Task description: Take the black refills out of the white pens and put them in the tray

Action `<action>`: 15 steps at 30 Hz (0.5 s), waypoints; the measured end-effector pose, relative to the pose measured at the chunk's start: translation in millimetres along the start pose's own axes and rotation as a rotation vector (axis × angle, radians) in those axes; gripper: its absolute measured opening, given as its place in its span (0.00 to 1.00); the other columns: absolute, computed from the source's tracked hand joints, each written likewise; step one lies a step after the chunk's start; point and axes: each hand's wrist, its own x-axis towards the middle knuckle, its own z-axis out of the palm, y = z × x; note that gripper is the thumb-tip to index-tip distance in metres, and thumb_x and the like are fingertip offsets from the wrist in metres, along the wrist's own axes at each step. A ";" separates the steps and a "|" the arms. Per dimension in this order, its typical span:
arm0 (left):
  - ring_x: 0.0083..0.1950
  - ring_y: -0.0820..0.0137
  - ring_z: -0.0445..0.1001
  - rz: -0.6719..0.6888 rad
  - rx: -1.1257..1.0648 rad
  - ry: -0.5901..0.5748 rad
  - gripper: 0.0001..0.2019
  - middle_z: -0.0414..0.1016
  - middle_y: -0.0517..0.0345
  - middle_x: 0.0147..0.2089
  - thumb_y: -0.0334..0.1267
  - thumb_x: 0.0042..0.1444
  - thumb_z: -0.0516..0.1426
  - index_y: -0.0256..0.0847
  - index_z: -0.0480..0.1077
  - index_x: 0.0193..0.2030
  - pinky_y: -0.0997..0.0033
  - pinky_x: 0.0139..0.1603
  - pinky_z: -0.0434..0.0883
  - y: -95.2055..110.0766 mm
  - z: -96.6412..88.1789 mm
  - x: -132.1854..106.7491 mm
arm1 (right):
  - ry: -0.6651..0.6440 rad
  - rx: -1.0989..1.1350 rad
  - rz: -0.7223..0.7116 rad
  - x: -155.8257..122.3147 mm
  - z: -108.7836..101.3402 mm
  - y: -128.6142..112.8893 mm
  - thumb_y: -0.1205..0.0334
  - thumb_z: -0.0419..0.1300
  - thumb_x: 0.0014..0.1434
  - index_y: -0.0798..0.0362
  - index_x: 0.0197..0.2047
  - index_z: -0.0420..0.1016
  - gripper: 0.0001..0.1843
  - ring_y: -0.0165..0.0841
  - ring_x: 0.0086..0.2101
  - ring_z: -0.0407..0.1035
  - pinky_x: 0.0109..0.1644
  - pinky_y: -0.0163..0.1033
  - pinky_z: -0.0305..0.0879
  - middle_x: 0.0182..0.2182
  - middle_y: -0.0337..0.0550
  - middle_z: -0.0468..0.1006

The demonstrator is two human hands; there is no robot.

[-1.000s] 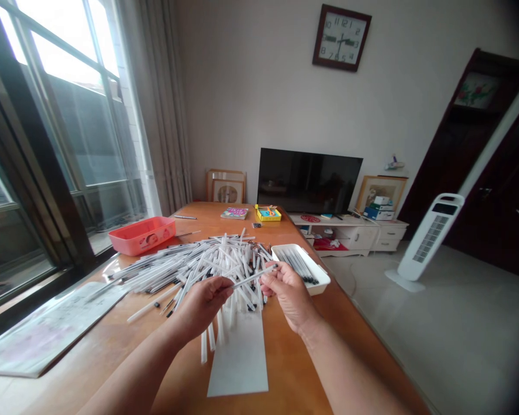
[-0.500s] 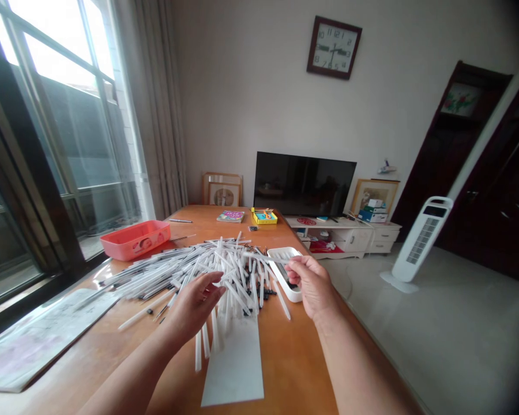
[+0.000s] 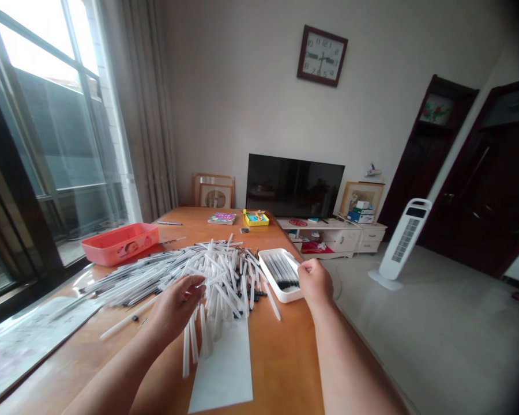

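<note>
My right hand [image 3: 316,283] is at the right rim of a white tray [image 3: 286,297], its fingers pinched on a pen [image 3: 292,259] that points up and left over the tray. Several pens with black ends [image 3: 281,270] lie side by side in this tray. Left of it spreads a heap of translucent white pen barrels [image 3: 225,276], with thin dark refills [image 3: 151,274] among and beside them. Near the heap's front left side, my left hand [image 3: 179,302] hovers with curved fingers apart and nothing visible between them. Small black pieces [image 3: 255,297] lie between heap and tray.
A white sheet [image 3: 225,363] lies under the heap's front. At the table's left are a pink box [image 3: 121,245] and a large printed sheet [image 3: 30,346]. Further back lie a booklet [image 3: 222,218] and a yellow box [image 3: 256,219]. The table edge [image 3: 305,253] runs close by the tray.
My right hand has moved with the pen from above the tray to its right rim, uncovering the pens inside. My left hand has drawn back slightly leftward. The view has turned right.
</note>
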 end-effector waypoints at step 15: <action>0.42 0.64 0.79 -0.071 0.073 0.081 0.19 0.80 0.51 0.44 0.52 0.61 0.54 0.41 0.75 0.48 0.67 0.45 0.73 -17.0 -11.5 3.1 | -0.046 -0.256 -0.058 -2.6 11.3 6.6 0.57 0.60 0.56 0.47 0.39 0.80 0.10 0.46 0.42 0.70 0.42 0.44 0.56 0.38 0.48 0.82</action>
